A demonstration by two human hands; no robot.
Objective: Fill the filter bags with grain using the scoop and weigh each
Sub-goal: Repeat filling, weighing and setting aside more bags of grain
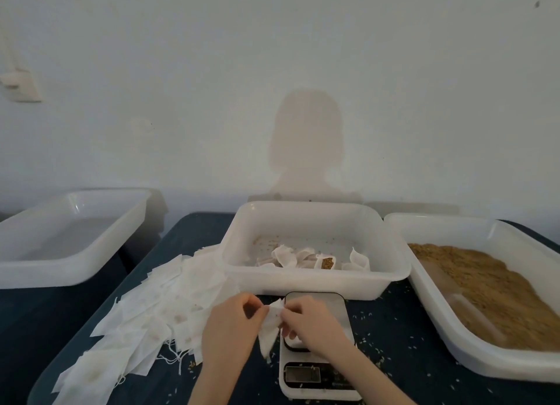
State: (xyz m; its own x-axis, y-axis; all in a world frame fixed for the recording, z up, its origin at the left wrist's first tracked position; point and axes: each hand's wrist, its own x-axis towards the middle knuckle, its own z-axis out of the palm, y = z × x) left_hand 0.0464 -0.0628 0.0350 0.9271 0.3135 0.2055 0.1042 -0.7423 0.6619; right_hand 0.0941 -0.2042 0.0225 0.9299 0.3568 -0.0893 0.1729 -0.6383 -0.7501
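Both hands' fingers pinching one filter bag (270,329) between them, left hand (231,329), right hand (315,322), above scale (318,371)

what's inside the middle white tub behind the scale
The middle tub holds several filter bags, one open and showing brown grain, plus loose grains on its floor. Its front wall hides whatever lies nearest.

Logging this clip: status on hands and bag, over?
Left hand and right hand both pinch one empty filter bag above the scale. No scoop visible. Nothing in the way.
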